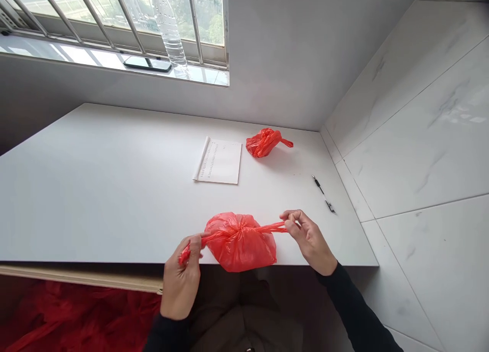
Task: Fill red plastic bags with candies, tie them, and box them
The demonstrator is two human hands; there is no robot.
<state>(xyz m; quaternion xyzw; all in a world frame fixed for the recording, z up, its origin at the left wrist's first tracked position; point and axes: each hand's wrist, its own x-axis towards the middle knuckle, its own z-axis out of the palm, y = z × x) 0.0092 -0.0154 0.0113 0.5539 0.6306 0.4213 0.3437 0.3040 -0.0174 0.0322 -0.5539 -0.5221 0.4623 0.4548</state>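
A full red plastic bag (240, 247) rests at the front edge of the white desk, its neck gathered at the top middle. My left hand (185, 270) grips one twisted handle, with a bit of red plastic poking out of the fist. On the other side, my right hand (307, 240) pinches the opposite handle between thumb and fingers. Both handles are stretched taut away from the gathered neck. What lies inside the bag cannot be made out.
Farther back on the desk (114, 189) are an open notepad (223, 163) and a smaller tied red bag (263, 143). A pen (323, 193) lies at right, near the tiled wall. On the windowsill are a phone (147, 63) and a plastic bottle (170, 33). Red plastic (84, 316) fills an open drawer below left.
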